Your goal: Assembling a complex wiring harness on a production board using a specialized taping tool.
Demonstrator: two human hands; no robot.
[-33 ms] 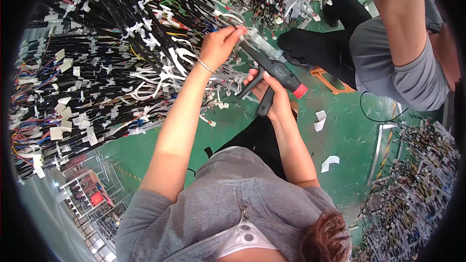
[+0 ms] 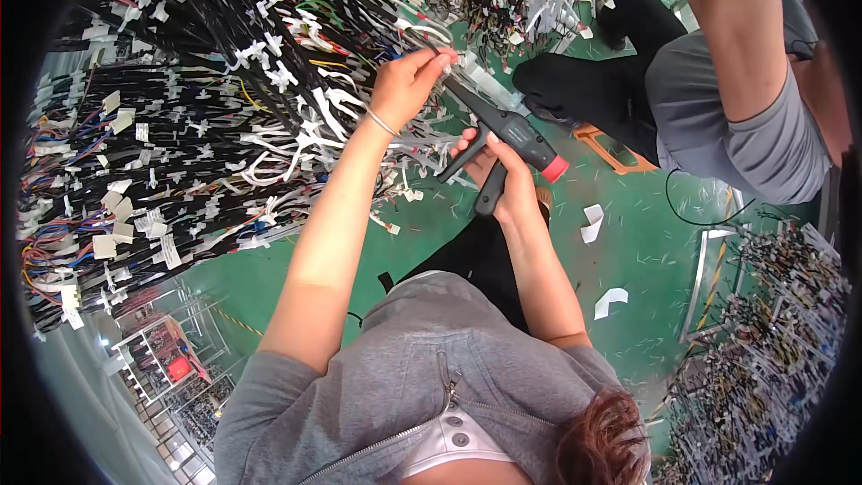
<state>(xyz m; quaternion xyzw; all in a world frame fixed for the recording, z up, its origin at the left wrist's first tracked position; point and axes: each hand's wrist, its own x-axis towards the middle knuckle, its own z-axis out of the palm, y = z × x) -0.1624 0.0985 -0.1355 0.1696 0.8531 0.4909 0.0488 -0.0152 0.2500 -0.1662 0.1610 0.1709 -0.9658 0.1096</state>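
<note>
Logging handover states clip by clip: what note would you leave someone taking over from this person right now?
Left hand: fingers closed on a strand of the black wire harness, right at the tool's nose.
Right hand: gripping the black cable tie gun by its handle, red knob toward the person, nose pointed into the harness.
Done: many white ties already sit on the bundles.
Left: whether the spot at the nose is tied cannot be told.
Nearby: paper scraps on the green floor; another person works close on the right.
</note>
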